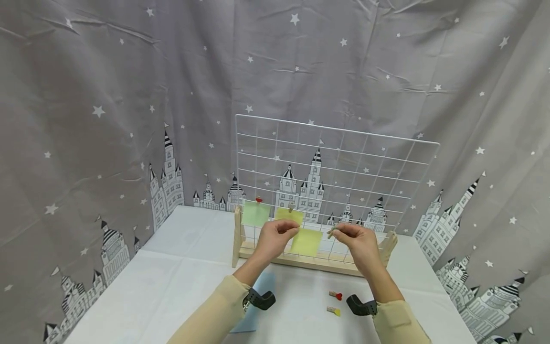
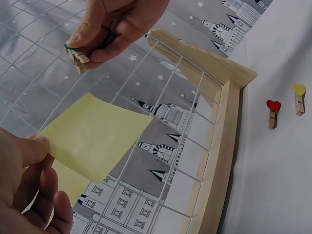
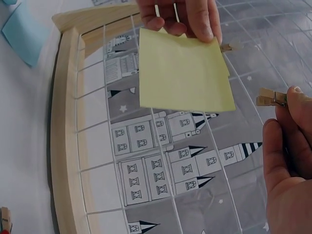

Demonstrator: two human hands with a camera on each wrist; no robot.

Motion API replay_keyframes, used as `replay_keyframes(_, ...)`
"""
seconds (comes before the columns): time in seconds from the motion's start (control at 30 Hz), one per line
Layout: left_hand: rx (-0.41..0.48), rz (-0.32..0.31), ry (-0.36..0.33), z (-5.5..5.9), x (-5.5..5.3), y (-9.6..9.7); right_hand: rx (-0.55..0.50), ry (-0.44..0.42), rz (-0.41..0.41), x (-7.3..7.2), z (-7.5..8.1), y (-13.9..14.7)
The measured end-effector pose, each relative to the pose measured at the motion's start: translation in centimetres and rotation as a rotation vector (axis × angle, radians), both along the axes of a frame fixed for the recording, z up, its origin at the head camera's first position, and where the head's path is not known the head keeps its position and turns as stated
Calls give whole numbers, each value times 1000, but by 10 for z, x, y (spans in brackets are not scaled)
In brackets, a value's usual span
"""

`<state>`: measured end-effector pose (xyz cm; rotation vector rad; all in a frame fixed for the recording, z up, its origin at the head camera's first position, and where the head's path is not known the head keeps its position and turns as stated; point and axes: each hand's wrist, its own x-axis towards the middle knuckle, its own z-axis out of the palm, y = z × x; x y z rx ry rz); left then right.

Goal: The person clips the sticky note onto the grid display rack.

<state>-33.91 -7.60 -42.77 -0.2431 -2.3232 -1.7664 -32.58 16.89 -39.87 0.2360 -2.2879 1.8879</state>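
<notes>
My left hand (image 1: 277, 237) pinches a yellow sticky note (image 1: 307, 242) by its edge, holding it in front of the white wire grid (image 1: 339, 128). To its right, my right hand (image 1: 358, 242) pinches a small wooden clothespin (image 3: 272, 97) with a bit of green on it, apart from the note. A second yellow note (image 1: 289, 215) hangs on the grid behind my left hand, under a wooden clothespin (image 1: 291, 207). Left of that, a green note (image 1: 256, 213) hangs from a clothespin with a red heart (image 1: 259, 199).
The grid stands in a wooden base (image 1: 318, 263) on a white table (image 1: 180, 267). Two loose clothespins, one with a red heart (image 1: 336, 295) and one with a yellow heart (image 1: 333, 311), lie in front. Blue paper (image 1: 265, 286) lies partly under my left forearm. A grey curtain (image 1: 275, 62) hangs behind.
</notes>
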Motion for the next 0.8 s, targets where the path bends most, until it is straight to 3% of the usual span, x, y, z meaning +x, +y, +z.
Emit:
replay_keyframes(0.37, 10, 1, 14, 1, -4, 7, 35, 16, -19, -7, 6, -4)
replay_keyframes(0.8, 2, 45, 32, 7, -5, 10, -30, 25, -52, -13, 7, -10)
